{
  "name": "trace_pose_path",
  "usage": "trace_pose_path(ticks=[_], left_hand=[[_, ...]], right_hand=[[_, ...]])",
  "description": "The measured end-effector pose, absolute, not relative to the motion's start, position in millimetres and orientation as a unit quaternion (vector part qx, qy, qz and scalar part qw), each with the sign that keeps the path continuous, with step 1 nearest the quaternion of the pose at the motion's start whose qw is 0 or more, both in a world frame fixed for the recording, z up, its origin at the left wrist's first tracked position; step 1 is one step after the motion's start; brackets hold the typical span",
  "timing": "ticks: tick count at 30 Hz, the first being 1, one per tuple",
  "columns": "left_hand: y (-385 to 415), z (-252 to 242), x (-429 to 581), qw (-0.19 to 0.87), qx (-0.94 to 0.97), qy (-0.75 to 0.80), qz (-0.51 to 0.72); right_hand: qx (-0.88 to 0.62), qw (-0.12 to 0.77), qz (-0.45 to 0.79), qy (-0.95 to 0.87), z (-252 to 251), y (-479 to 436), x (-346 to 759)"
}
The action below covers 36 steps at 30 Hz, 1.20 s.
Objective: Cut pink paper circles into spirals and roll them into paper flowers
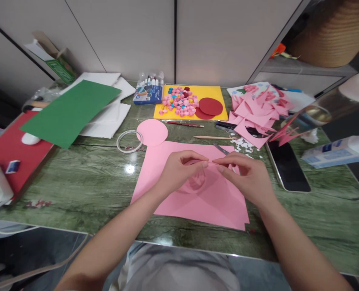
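Observation:
Both hands are raised over a stack of pink paper sheets (173,208), fingertips almost meeting. My left hand (182,167) is closed, thumb and forefinger pressed together. My right hand (248,176) makes a similar pinch just to the right. Anything between these fingertips is too small to make out, though a hint of pink shows there. Below my left fingers, a pink paper piece with curled, layered lines (197,180) lies on the sheets. Scissors (220,148), partly hidden by my right hand, rest at the sheets' far edge.
Beyond the sheets are a pink paper circle (152,132), a tape roll (119,141), a pencil (212,138) and yellow paper (208,91) bearing small crumpled balls (181,101). Pink scraps (255,113), a phone (290,169) and a bottle (337,151) stand right; green paper (73,111) lies left.

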<state>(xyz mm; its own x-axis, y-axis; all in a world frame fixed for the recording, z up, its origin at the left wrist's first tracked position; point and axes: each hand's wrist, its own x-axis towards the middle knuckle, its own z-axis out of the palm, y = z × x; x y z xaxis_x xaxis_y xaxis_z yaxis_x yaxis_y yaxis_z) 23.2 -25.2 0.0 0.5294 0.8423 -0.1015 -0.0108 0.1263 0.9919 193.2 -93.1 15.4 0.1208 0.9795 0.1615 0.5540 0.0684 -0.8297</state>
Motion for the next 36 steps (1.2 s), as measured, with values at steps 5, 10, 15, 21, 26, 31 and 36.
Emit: trace_pose_path(ticks=[5, 10, 15, 21, 26, 31, 36], left_hand=[[-25.0, 1.0, 22.8, 0.658, 0.572, 0.369, 0.322], [-25.5, 2.9, 23.0, 0.658, 0.569, 0.372, 0.322], [-25.3, 4.3, 23.3, 0.667, 0.559, 0.373, 0.322], [-25.3, 4.2, 23.2, 0.668, 0.557, 0.369, 0.326], [-25.3, 4.0, 23.3, 0.667, 0.557, 0.373, 0.325], [-25.2, 4.1, 23.7, 0.671, 0.551, 0.372, 0.327], [-25.5, 4.0, 23.9, 0.672, 0.552, 0.370, 0.327]], right_hand=[[-0.623, 0.411, 0.267, -0.610, 15.0, -93.5, 194.2], [-0.623, 0.410, 0.270, -0.609, 16.1, -93.5, 193.9], [-0.627, 0.402, 0.270, -0.610, 14.2, -93.0, 194.9], [-0.628, 0.408, 0.266, -0.607, 11.8, -93.1, 194.9], [-0.626, 0.411, 0.262, -0.609, 11.4, -92.9, 195.0], [-0.625, 0.412, 0.261, -0.609, 11.2, -92.8, 195.1], [-0.629, 0.411, 0.257, -0.608, 10.9, -92.3, 194.2]])
